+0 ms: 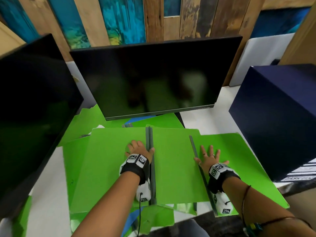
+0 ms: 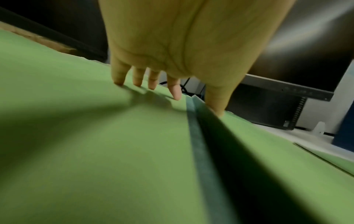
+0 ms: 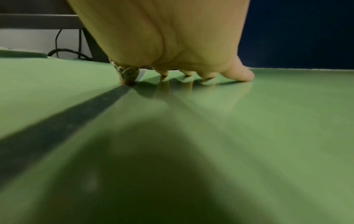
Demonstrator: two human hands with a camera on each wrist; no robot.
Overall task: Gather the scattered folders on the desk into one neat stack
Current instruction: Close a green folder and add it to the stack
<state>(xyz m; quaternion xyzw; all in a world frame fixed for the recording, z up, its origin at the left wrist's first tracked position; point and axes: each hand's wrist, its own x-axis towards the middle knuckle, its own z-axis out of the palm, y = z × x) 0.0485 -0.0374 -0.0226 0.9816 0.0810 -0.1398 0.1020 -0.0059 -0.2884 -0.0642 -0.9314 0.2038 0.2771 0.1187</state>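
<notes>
Several green folders lie spread and overlapping on the white desk [image 1: 206, 119]. My left hand [image 1: 145, 147] lies flat on the left folder [image 1: 102, 159], fingers straight, with the thumb reaching over the raised grey spine [image 1: 150, 137] onto the middle folder [image 1: 172, 159]. In the left wrist view the left hand [image 2: 197, 104] touches the green cover [image 2: 95, 136] with its fingertips [image 2: 177, 95]. My right hand [image 1: 217, 158] presses flat with spread fingers on the right folder [image 1: 242, 156], beside its grey spine [image 1: 194, 147]. The right wrist view has the right hand [image 3: 226, 78] resting on that cover [image 3: 287, 121].
A dark monitor [image 1: 153, 79] stands behind the folders, with more green and blue folders [image 1: 89, 120] tucked under it. A second monitor [image 1: 30, 108] stands at the left. A dark blue box [image 1: 277, 117] stands at the right. Other folders [image 1: 153, 218] hang over the desk's front edge.
</notes>
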